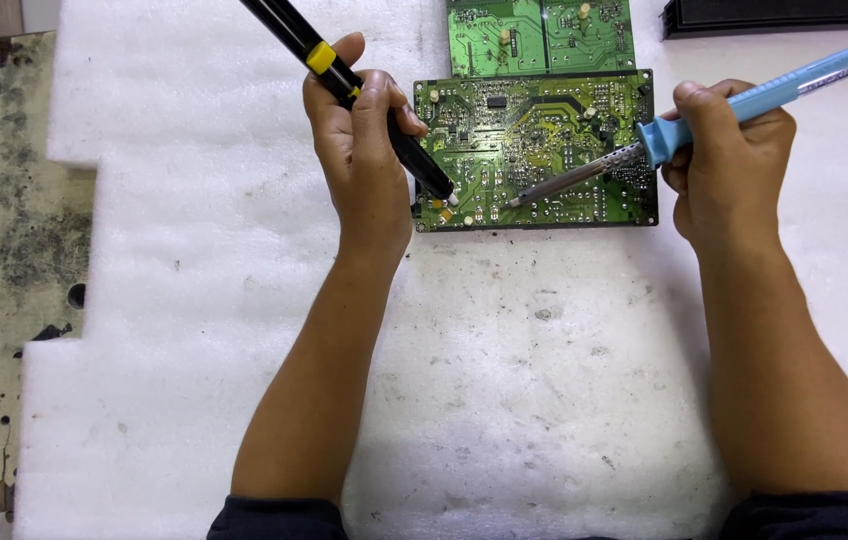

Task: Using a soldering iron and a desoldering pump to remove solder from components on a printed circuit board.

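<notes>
A green circuit board (544, 130) lies solder side up on white foam. My left hand (364, 150) grips a black desoldering pump with a yellow band (322, 58); its white tip rests on the board's lower left corner. My right hand (724, 165) holds a blue-handled soldering iron (744, 100), its metal tip touching the board near the lower middle, a little to the right of the pump tip.
A second green circuit board (539, 35) lies just behind the first. A black ribbed part (774, 15) sits at the top right. The white foam sheet (194, 250) covers a stained table (34, 230) that shows at the left.
</notes>
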